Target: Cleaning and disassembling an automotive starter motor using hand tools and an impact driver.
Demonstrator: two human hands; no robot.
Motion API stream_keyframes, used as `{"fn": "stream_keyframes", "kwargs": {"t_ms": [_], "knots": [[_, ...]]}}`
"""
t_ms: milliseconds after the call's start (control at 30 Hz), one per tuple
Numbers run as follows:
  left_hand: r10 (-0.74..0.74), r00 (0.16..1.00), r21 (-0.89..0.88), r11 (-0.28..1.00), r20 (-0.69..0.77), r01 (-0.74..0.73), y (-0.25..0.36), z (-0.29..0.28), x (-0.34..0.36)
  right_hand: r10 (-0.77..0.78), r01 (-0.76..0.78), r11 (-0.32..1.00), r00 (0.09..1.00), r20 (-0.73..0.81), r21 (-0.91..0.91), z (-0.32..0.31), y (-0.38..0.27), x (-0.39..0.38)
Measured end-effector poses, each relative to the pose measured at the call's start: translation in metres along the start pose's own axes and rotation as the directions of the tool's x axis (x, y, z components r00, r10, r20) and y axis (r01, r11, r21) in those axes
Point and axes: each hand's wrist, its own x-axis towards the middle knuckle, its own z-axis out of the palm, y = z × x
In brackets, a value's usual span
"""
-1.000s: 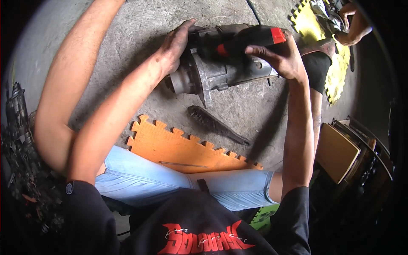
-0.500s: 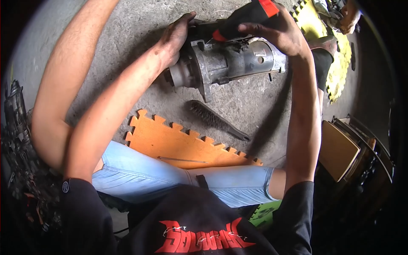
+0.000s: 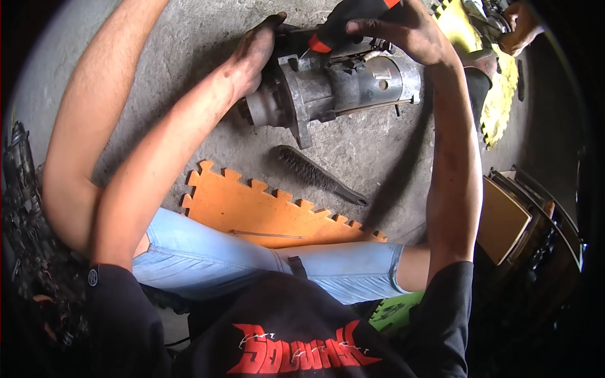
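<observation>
A grey metal cylindrical motor housing with a flange [image 3: 340, 91] lies on the concrete floor. My left hand [image 3: 252, 53] is closed on its left end at the top, fingertips partly hidden. My right hand [image 3: 413, 38] grips a black tool with red ends [image 3: 346, 19] above the housing; a thin shaft from the tool points at the upper part of the flange. Below the housing lies a dark bristle brush [image 3: 302, 167]. A thin metal rod [image 3: 268, 235] rests on the orange foam mat [image 3: 246, 208].
Dark metal parts [image 3: 31, 208] pile at the left. A yellow mat [image 3: 501, 107] lies at the upper right, where another person's hand [image 3: 513, 41] is among metal parts. Boards [image 3: 504, 220] stand at the right, and a green mat [image 3: 394, 312] shows below.
My right hand and the tool have moved up and left, tilting so the thin shaft shows at the flange. My left hand has shifted slightly upward in view.
</observation>
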Motion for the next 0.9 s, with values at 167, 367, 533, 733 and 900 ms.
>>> {"fn": "stream_keyframes", "kwargs": {"t_ms": [167,367,533,733,900], "knots": [[0.027,1.0,-0.004,1.0,-0.003,-0.027,0.0,-0.001,-0.002,0.092,-0.089,0.962,0.996,0.003,0.258,0.001,0.006,0.005],[0.048,0.999,-0.075,0.996,-0.01,-0.049,-0.005,-0.004,0.0,0.029,-0.044,0.973,0.997,0.071,0.228,0.002,0.016,0.009],[0.041,0.999,-0.028,0.999,-0.026,-0.041,0.008,0.01,-0.009,0.106,-0.112,0.962,0.994,0.04,0.249,0.004,0.022,-0.002],[-0.159,0.984,-0.167,0.971,0.082,0.171,0.012,0.012,-0.004,0.14,-0.132,0.979,0.989,-0.038,0.153,-0.005,0.014,0.004],[-0.084,0.996,-0.056,0.995,0.018,0.085,0.006,0.002,-0.005,0.004,-0.014,0.992,0.997,0.079,0.124,0.008,0.015,0.008]]}}
